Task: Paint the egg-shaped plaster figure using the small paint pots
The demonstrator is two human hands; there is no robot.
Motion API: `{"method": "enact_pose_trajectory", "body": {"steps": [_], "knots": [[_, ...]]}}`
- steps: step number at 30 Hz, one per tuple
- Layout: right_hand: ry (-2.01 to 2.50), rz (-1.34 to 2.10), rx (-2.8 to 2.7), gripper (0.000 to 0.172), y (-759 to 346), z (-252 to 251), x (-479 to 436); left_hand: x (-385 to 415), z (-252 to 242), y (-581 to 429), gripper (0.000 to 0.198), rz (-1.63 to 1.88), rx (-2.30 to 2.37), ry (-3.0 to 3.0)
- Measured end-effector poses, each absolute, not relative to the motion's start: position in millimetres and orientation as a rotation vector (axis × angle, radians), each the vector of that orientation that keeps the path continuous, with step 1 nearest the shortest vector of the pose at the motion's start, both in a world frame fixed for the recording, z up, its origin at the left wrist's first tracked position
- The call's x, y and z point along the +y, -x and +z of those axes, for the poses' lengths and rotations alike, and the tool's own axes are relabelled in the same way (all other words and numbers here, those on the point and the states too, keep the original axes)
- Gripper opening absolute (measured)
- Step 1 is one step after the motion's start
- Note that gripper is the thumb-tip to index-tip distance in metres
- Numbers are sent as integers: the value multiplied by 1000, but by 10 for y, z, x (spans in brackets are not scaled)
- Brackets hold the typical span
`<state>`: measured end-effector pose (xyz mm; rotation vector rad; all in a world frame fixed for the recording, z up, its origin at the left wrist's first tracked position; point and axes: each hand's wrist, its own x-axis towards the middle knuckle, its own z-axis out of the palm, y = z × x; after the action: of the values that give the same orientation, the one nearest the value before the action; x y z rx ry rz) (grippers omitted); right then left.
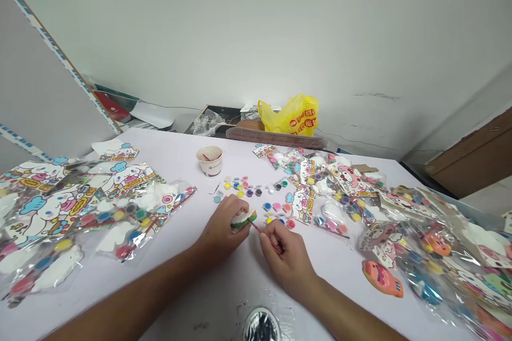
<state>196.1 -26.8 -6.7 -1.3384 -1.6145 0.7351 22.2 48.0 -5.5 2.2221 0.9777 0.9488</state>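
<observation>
Near the middle of the white table [180,266], my left hand [224,226] is closed around a small white figurine [243,219] with green and yellow-orange paint along its edge. My right hand [286,256] pinches a thin red paintbrush [258,227], whose tip meets the figurine's painted side. Little paint pots [242,187] in several colours lie just beyond my hands. More paint pots [278,208] sit beside the right hand's fingers. A paper cup [209,161] with a brush leaning inside stands behind the left hand.
Clear plastic craft packets [120,213] with figures and paints are heaped at left, and more packets [436,256] at right. A painted orange figurine [383,278] lies right of my hand. A yellow bag [292,116] rests at the back. A round dark-centred object [262,325] is at the near edge.
</observation>
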Motion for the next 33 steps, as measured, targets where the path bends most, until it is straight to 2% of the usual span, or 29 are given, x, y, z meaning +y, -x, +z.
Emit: {"method": "enact_pose_trajectory", "body": {"steps": [33], "knots": [[1367, 704, -1556, 25, -1954, -40, -275, 475, -55, -217, 11, 945, 980, -2231]]}}
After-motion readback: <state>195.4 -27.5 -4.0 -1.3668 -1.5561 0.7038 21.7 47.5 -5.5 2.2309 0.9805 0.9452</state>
